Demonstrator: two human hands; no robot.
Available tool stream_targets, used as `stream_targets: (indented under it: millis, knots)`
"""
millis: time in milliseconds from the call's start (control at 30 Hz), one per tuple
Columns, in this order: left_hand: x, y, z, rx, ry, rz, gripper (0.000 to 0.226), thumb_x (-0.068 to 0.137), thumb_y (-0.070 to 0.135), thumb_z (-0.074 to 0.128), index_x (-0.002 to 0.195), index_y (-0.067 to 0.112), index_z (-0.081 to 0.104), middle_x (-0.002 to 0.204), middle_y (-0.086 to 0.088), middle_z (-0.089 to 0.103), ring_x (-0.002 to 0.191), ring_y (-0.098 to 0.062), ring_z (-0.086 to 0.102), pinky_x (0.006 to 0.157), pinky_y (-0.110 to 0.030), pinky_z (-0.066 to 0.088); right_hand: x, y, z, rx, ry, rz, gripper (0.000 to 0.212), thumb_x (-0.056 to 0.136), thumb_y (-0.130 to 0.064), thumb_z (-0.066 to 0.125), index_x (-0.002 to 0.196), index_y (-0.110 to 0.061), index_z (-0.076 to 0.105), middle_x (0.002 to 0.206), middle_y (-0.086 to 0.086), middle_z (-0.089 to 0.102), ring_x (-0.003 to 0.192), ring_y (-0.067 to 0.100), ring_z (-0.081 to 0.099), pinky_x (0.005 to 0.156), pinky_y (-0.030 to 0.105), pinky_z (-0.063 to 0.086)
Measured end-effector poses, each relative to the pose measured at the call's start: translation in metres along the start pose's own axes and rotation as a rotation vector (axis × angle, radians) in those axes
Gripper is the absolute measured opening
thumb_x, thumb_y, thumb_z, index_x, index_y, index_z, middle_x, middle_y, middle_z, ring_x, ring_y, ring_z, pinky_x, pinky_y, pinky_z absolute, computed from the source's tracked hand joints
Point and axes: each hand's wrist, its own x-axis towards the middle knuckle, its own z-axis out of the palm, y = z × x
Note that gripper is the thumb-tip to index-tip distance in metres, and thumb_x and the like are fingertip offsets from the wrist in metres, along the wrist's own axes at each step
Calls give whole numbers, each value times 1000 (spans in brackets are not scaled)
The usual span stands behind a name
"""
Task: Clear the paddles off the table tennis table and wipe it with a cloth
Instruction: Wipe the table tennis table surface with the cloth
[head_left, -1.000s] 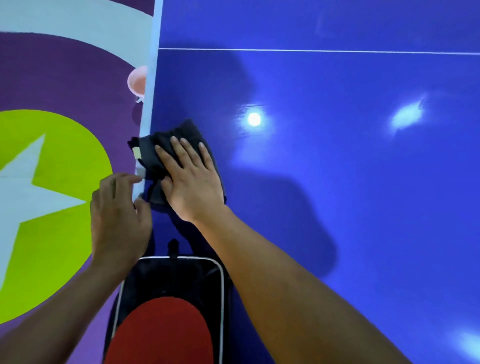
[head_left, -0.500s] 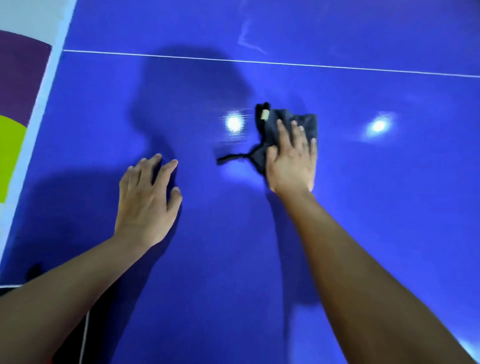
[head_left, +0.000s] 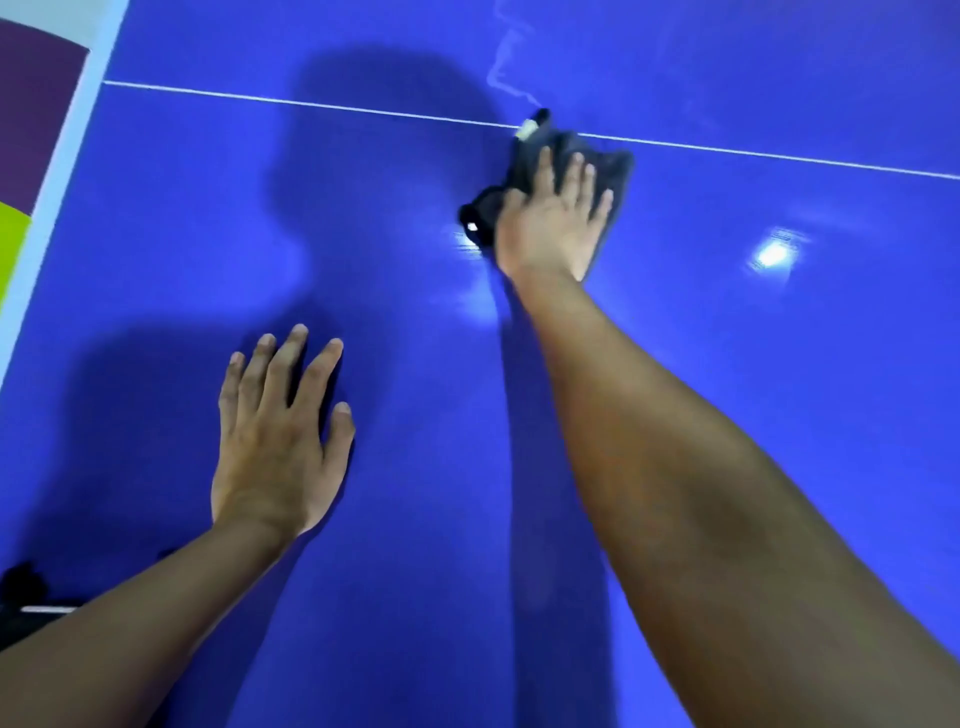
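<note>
The blue table tennis table (head_left: 727, 389) fills the view, with a thin white line (head_left: 311, 105) across its far part. My right hand (head_left: 553, 228) presses flat with straight fingers on a dark grey cloth (head_left: 615, 163), which lies bunched on the white line. Closer to me, my left hand (head_left: 278, 436) rests palm down on the bare table surface with fingers spread. No paddle shows in this view.
The table's white left edge (head_left: 67, 156) runs up the left side, with a purple and yellow-green floor (head_left: 31, 104) beyond it. A black case corner (head_left: 23, 592) with a white trim peeks in at the lower left under my left forearm.
My right hand has slid the cloth from the table's left edge out to the right and farther away, up to the white line. My left hand went from the edge onto the table surface.
</note>
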Motion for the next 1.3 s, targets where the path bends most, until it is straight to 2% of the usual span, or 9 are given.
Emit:
stream_targets:
  millis: [167,267,433,600,733,833,1033,1167,1300]
  knots:
    - [1,0,-2,-5,11,-3,60,100,42,31,154,19,39,162,-12,31,153,-34,21,126,-53,13,-73,-113,24,20,-103,-550,62,101,-44,33,161,-30,26,169,4,20,157,20,11,126,46,0]
    - [1,-1,-2,-9,19,2,59,100,42,32,154,19,39,163,-9,30,153,-32,21,126,-51,11,-62,-95,23,68,-143,-638,57,102,-41,35,159,-32,31,168,1,23,156,16,14,126,41,1]
    - [1,2,-1,-32,32,-16,59,98,41,35,152,19,42,162,-9,31,152,-32,21,127,-48,10,5,34,-5,57,23,-303,59,99,-38,36,157,-29,36,165,6,31,153,19,24,126,42,11]
    - [1,5,-2,-28,27,-27,59,97,41,34,152,19,42,161,-8,31,152,-32,21,127,-49,10,29,183,-39,87,91,67,65,94,-39,32,157,-28,35,166,8,28,154,21,22,127,45,9]
    - [1,6,0,46,26,-25,58,98,40,33,151,18,42,160,-11,33,150,-35,25,126,-53,12,10,222,-48,92,103,197,66,95,-37,32,159,-24,30,167,10,23,156,25,16,127,48,4]
    - [-2,11,-2,193,20,-21,58,100,39,30,154,18,40,161,-14,34,148,-37,32,125,-55,13,-17,206,-43,86,103,191,64,98,-34,34,160,-24,28,168,14,20,156,28,13,127,50,3]
    - [-82,24,-10,137,10,-107,58,102,35,38,154,12,39,165,-16,27,150,-36,30,123,-54,22,-99,106,-17,53,64,30,64,100,-33,35,162,-21,22,168,18,15,156,32,9,126,52,0]
    - [-181,33,-17,78,-63,-133,61,100,35,40,156,11,38,167,-16,21,154,-35,23,122,-51,24,-155,8,6,34,17,-161,66,100,-35,39,162,-18,22,167,20,16,156,33,10,126,52,1]
    - [-258,39,-12,9,-86,-83,66,90,33,51,152,11,46,164,-16,30,150,-35,33,118,-51,27,-219,-91,26,21,-78,-428,71,95,-40,35,162,-20,24,167,20,18,156,32,14,126,50,-1]
